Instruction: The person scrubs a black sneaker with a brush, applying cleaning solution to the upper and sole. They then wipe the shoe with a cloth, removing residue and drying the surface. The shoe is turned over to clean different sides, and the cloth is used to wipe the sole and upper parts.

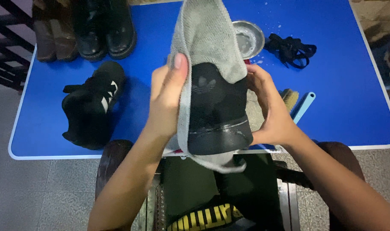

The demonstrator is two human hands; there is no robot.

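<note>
I hold a black sneaker (pixel 218 111) heel-up in front of me, over the near edge of a blue table (pixel 344 77). A grey cloth (pixel 205 34) is draped over the sneaker and hangs below it. My left hand (pixel 167 92) presses the cloth against the shoe's left side, thumb up. My right hand (pixel 270 107) grips the shoe's right side. A second black sneaker (pixel 92 105) with white stripes lies on the table to the left.
A small metal bowl (pixel 248 38) and loose black laces (pixel 291 49) sit at the back. A brush with a light-blue handle (pixel 299 105) lies right of my hand. Brown boots (pixel 51 32) and black boots (pixel 105 30) stand back left.
</note>
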